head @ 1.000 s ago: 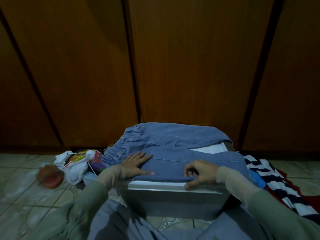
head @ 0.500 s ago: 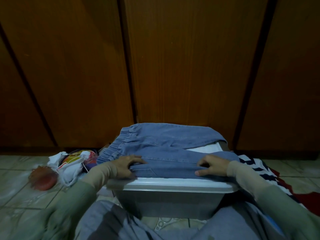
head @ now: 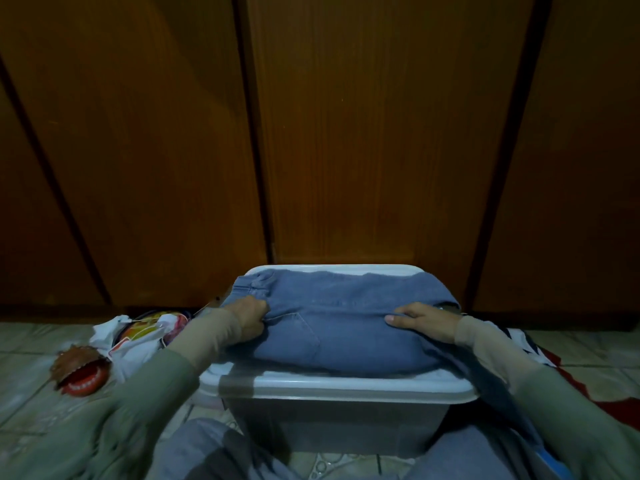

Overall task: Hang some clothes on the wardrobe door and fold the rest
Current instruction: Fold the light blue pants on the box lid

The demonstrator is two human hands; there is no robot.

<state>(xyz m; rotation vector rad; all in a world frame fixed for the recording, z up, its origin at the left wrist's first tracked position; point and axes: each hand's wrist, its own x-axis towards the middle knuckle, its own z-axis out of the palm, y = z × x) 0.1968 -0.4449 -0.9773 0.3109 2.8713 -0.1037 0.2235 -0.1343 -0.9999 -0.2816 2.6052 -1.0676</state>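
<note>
At the far left on the tiled floor [head: 20,379] lies a reddish-brown toy with white teeth [head: 80,370], and just beside it a crumpled white printed garment [head: 138,341]; its print is too blurred to read, and no brand, label or other writing is legible anywhere in view. Next comes the left hand [head: 247,320], its fingers curled into the near left corner of the folded blue jeans [head: 346,323], gripping a bunch of the denim beside the back pocket. The jeans lie flat on the white lid [head: 346,382] of a translucent plastic storage box [head: 329,420], which stands just in front of the brown wardrobe doors [head: 381,133]. The right hand [head: 420,320] lies on the jeans' right end, fingers fairly straight and pressing the cloth down. Beyond it a striped garment [head: 523,341] lies on the floor, mostly hidden by the sleeve. The likely trouble from here: the fold bulges over the lid's near edge, so a sideways tug by the gripping hand could slide the bundle off, or spring the layers apart once the pressing hand lifts.
</note>
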